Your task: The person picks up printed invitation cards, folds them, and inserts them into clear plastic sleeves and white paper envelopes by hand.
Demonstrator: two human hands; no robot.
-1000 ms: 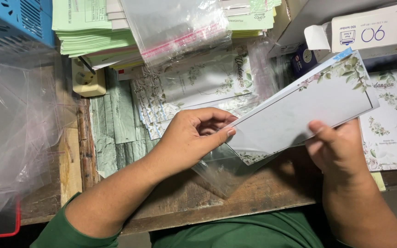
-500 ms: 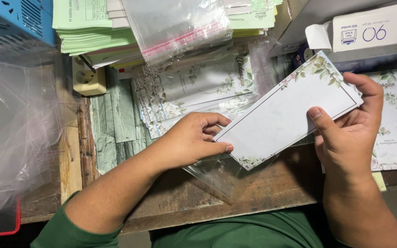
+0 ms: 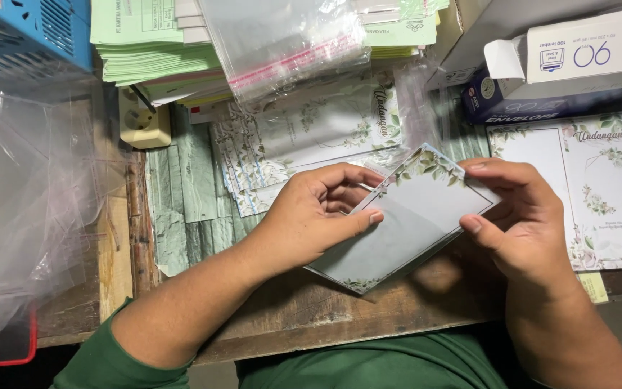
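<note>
- White card with a leafy green border (image 3: 404,227), blank face up, held level just above the near edge of the wooden desk (image 3: 311,317); this card is the landmark for all places below
- Left hand (image 3: 311,220) pinches the card's left edge, thumb on top, fingers curled at the edge; likely steadying it
- Right hand (image 3: 523,227) pinches the card's right corner, forefinger along the far edge, thumb on the near face; a two-handed grip keeps the sheet flat, and it also looks like a grip for folding, though I cannot tell
- A thin clear film appears to lie at the card's far corner; cannot tell if it is a sleeve around the card
- Beyond the card: fanned stack of printed floral cards (image 3: 304,137), overlapped so each edge can be picked singly
- Beyond that stack: clear plastic sleeves with a pink seal strip (image 3: 289,43), lying over a pile of pale green paper sheets (image 3: 145,50)
- Beyond and left of the card: beige wall socket with a plug (image 3: 142,122)
- Far left of the card: loose heap of clear bags (image 3: 23,194), and a blue crate (image 3: 23,36) at the corner
- Right of the card: flat floral sheet (image 3: 599,194), printed face up
- Beyond and right: white box with blue print and open flap (image 3: 584,54), resting on a dark blue box (image 3: 512,101)
</note>
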